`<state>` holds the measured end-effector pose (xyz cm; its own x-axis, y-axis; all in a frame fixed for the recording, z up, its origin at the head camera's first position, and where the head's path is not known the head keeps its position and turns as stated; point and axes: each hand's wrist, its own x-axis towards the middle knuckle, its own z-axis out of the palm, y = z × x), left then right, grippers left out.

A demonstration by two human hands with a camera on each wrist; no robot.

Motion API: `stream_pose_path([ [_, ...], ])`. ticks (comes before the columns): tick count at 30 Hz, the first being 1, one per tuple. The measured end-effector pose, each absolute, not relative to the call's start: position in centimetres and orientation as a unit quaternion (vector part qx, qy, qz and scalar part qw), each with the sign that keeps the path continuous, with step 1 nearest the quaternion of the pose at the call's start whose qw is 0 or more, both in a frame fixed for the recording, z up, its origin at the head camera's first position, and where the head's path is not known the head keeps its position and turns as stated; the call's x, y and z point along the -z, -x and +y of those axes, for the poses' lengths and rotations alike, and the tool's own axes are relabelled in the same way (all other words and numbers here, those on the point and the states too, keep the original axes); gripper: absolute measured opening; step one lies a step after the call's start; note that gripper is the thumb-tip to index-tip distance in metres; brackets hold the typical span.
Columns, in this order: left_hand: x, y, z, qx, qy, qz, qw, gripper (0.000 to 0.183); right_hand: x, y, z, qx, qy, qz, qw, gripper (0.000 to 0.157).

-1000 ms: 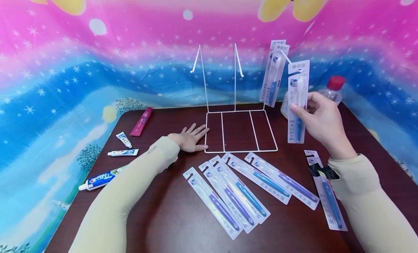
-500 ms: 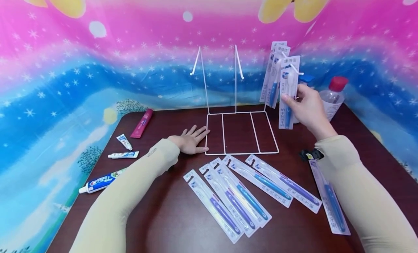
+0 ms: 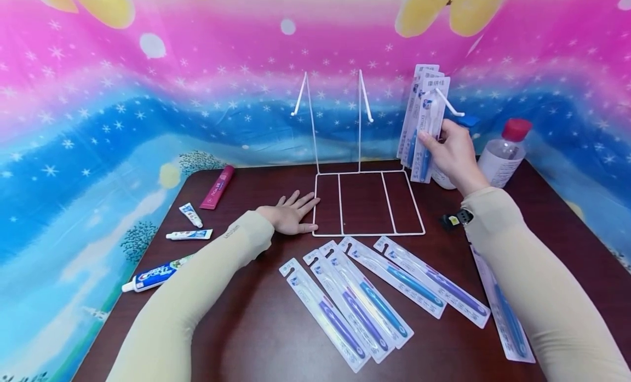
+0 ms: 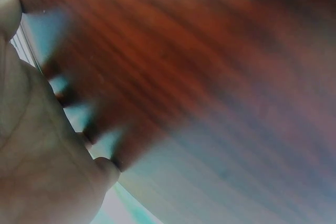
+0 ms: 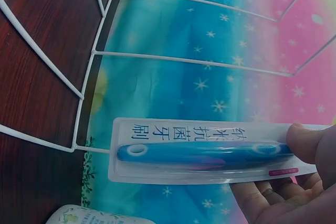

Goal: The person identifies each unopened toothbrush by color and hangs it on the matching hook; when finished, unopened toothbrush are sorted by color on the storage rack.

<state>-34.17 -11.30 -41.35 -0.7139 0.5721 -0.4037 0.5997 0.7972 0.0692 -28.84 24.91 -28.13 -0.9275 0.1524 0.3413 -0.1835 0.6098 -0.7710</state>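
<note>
My right hand (image 3: 455,152) pinches a packaged toothbrush (image 3: 421,165) between thumb and fingers. The card hangs upright on the right hook (image 3: 452,109) of a white wire rack (image 3: 367,235), in front of two other packaged toothbrushes (image 3: 409,127). In the right wrist view, its blue handle (image 5: 205,153) shows through the clear blister. My left hand (image 3: 288,216) lies flat on the table with fingers spread, its fingertips and thumb at the left bar of the rack's base. The left wrist view shows the palm side of this hand (image 4: 42,140). The rack's other two hooks hold nothing.
Several packaged toothbrushes (image 3: 340,321) lie before the rack, another (image 3: 508,316) under my right forearm. A pink tube (image 3: 217,187), two small tubes (image 3: 189,235) and a blue toothpaste tube (image 3: 155,275) lie left. A red-capped bottle (image 3: 503,160) and a white bottle (image 5: 94,216) stand right.
My right hand has moved left and back, bringing the packaged toothbrush onto the right hook and along it toward the two hanging there. My left hand has stayed at the rack's base.
</note>
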Motion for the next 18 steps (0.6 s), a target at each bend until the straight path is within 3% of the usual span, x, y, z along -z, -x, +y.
stream_pose_path([
  [10,40.9,33.6,-11.1,0.019,-0.325,0.923,0.206,0.082,28.1,28.9,25.3,-0.44,-0.017,-0.885,0.15,0.057],
  [18,41.2,33.7,-11.5,0.018,-0.324,0.924,0.201,0.083,27.6,28.3,26.1,-0.373,0.002,-0.914,0.16,0.063],
])
